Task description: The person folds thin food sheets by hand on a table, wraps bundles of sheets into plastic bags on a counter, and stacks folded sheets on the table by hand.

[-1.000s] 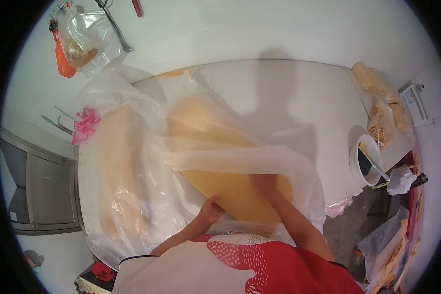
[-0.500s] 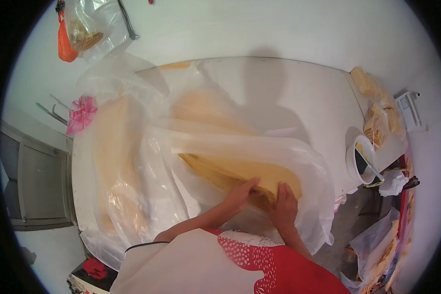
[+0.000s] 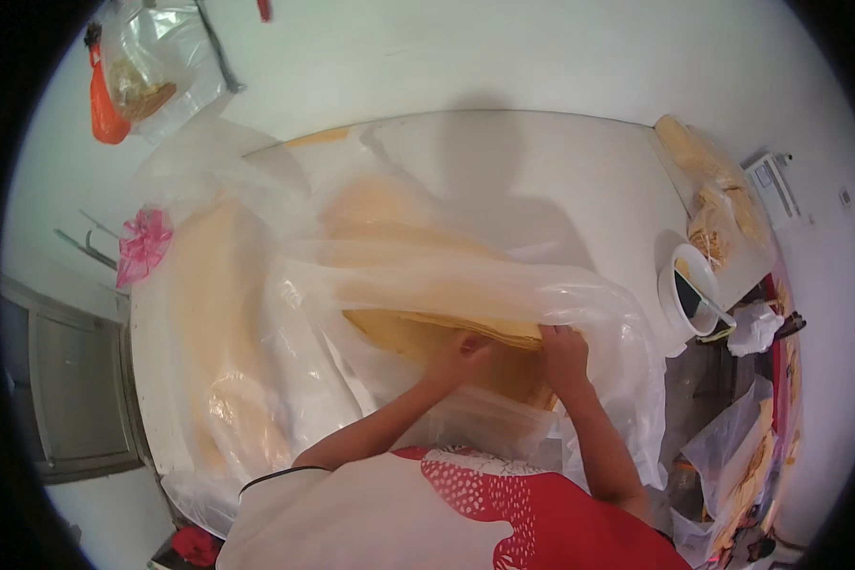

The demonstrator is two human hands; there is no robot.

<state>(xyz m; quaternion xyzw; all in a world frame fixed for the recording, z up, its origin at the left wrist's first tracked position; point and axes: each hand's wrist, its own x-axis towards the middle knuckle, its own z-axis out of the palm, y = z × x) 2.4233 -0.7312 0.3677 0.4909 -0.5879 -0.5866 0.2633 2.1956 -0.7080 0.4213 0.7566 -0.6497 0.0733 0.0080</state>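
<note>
A stack of thin, soft yellow sheets [image 3: 396, 331] lies in the middle of the table, partly under a large clear plastic sheet [image 3: 446, 285]. Its near side is lifted and folded back, so yellow layers show below the fold. My right hand [image 3: 562, 353] grips the raised edge at the stack's right end, fingers closed over it. My left hand [image 3: 461, 351] is at the opening below the fold, its fingers curled; whether it pinches a sheet is hidden.
Left on the white table [image 3: 589, 180] lies a long pale-orange stack [image 3: 223, 313] under plastic, beside a pink bow-like bundle [image 3: 144, 247]. At the right edge stand a white bucket [image 3: 670, 299] with a dark inside and bagged yellowish goods [image 3: 717, 228]. Bags [image 3: 152, 57] hang at the upper left.
The stack's near edge has been raised and turned away from me. My right hand has moved up with it, and my left hand has slipped slightly left, in under the fold.
</note>
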